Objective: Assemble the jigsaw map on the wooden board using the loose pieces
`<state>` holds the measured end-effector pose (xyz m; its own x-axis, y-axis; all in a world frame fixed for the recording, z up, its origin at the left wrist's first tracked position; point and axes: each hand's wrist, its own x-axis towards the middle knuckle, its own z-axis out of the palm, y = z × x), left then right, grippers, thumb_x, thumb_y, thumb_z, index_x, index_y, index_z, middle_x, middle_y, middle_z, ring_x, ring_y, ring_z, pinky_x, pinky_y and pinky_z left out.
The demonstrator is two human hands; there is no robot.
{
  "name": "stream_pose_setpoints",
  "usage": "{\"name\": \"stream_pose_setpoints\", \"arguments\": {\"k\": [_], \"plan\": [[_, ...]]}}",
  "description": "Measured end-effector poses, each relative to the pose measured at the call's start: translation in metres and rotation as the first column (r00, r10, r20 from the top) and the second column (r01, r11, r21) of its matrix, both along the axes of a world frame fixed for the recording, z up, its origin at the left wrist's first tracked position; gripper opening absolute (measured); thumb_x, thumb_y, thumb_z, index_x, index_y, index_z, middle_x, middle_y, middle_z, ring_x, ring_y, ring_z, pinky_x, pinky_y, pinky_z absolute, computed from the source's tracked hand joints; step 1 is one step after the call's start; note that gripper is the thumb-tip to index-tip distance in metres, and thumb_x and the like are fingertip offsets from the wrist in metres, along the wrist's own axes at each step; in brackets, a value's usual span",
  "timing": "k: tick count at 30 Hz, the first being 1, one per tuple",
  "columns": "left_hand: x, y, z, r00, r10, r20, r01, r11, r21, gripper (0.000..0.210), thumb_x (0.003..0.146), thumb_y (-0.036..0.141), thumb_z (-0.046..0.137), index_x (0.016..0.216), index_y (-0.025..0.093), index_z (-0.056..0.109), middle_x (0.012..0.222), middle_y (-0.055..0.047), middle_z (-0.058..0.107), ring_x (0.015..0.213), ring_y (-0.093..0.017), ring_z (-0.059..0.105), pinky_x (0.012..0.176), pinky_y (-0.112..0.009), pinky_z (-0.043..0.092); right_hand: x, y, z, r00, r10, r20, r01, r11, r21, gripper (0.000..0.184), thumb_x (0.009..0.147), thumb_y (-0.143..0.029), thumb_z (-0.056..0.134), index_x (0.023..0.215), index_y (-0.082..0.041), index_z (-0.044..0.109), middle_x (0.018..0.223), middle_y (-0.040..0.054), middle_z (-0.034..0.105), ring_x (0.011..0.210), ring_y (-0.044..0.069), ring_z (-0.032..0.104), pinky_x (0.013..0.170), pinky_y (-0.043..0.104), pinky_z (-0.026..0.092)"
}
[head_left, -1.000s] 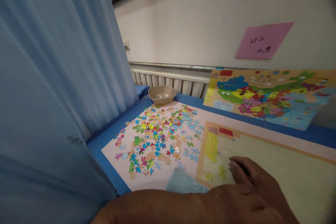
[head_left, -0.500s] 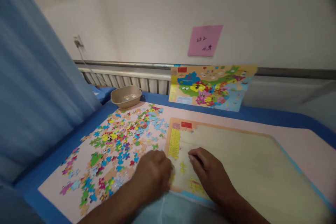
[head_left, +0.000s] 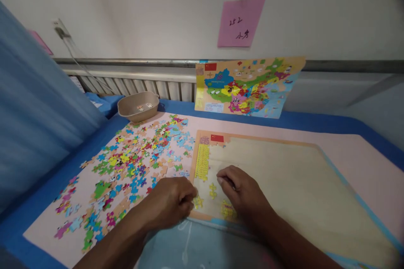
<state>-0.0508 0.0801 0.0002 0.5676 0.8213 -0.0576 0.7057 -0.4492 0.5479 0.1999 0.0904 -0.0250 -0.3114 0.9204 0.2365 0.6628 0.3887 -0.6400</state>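
My left hand is closed, knuckles up, over the left edge of the puzzle board. Its curled fingertips are by a yellow puzzle piece; whatever they may hold is hidden. Over the board, my right hand has its fingers curled in, thumb close to the forefinger, and nothing shows between them. A joined yellow strip runs down the board's left side, below a red flag piece. One loose yellow piece lies between my hands. A yellow cluster is partly covered by my right hand.
Many loose puzzle pieces are spread over pink paper at left. Behind them stands a beige basket with a few pieces inside. A coloured map sheet leans on the wall rail. A blue curtain hangs at left.
The view has tilted down and shifted right, so the scene sits higher and more to the left. My left hand has drawn back slightly, baring the yellow piece by its fingertips.
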Motion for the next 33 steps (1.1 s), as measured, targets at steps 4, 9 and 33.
{"name": "stream_pose_setpoints", "arguments": {"k": [4, 9, 33], "plan": [[0.005, 0.000, -0.002, 1.000, -0.014, 0.004, 0.014, 1.000, -0.008, 0.012, 0.073, 0.009, 0.057, 0.073, 0.021, 0.055, 0.075, 0.005, 0.060, 0.073, -0.013, 0.057, 0.066, -0.027, 0.032, 0.001, 0.001, 0.001, 0.999, -0.010, -0.032, 0.010, 1.000, -0.024, 0.020, 0.098, -0.028, 0.046, 0.087, -0.023, 0.061, 0.084, 0.0041, 0.066, 0.081, 0.021, 0.060, 0.074, 0.035, 0.045], [0.005, 0.000, -0.005, 0.998, -0.061, -0.008, 0.062, 0.998, 0.011, 0.011, 0.078, 0.011, 0.059, 0.075, 0.021, 0.057, 0.077, 0.004, 0.061, 0.078, -0.015, 0.059, 0.069, -0.028, 0.034, 0.002, 0.002, -0.002, 1.000, -0.010, -0.003, 0.010, 1.000, -0.028, 0.020, 0.099, -0.028, 0.045, 0.088, -0.023, 0.061, 0.086, 0.0042, 0.065, 0.082, 0.021, 0.059, 0.074, 0.035, 0.043], [0.008, -0.003, -0.006, 0.999, 0.044, -0.016, -0.043, 0.999, 0.016, 0.011, 0.073, 0.013, 0.060, 0.075, 0.021, 0.052, 0.077, 0.003, 0.060, 0.072, -0.015, 0.052, 0.066, -0.030, 0.029, -0.006, -0.009, 0.001, 0.942, 0.152, 0.298, -0.149, 0.988, -0.034, 0.027, 0.081, -0.017, 0.077, 0.102, -0.019, 0.061, 0.103, 0.0050, 0.066, 0.092, 0.024, 0.055, 0.082, 0.038, 0.032]]}}
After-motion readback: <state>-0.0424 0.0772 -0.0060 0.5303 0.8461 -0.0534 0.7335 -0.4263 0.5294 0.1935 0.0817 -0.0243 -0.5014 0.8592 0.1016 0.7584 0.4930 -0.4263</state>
